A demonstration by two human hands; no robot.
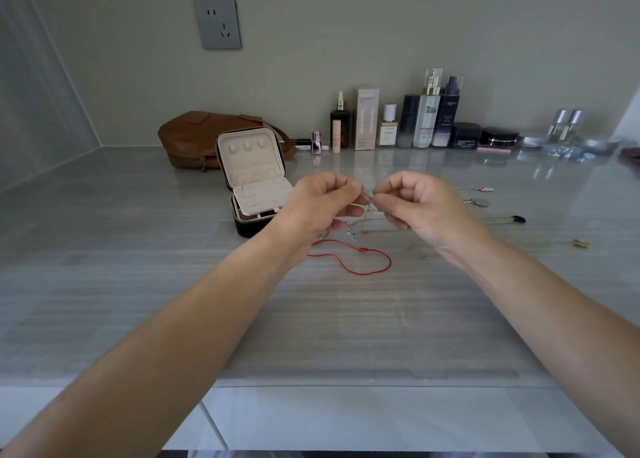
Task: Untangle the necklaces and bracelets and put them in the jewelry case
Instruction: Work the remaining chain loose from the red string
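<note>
My left hand [318, 204] and my right hand [415, 204] are raised over the grey counter, fingertips nearly meeting, and both pinch a thin silver chain [369, 197] that hangs down between them. Below them a red cord bracelet [360, 255] lies looped on the counter, partly under my left wrist. More thin chains [388, 229] lie tangled under my right hand. The jewelry case [254, 180], black outside and cream inside, stands open just left of my left hand, lid upright.
Further necklaces lie to the right: a disc pendant [479, 201], a pink charm [485, 189], a black-tipped piece [517, 219], a gold charm [581, 243]. A brown leather bag [207, 135] sits behind the case. Cosmetic bottles [426, 118] line the wall.
</note>
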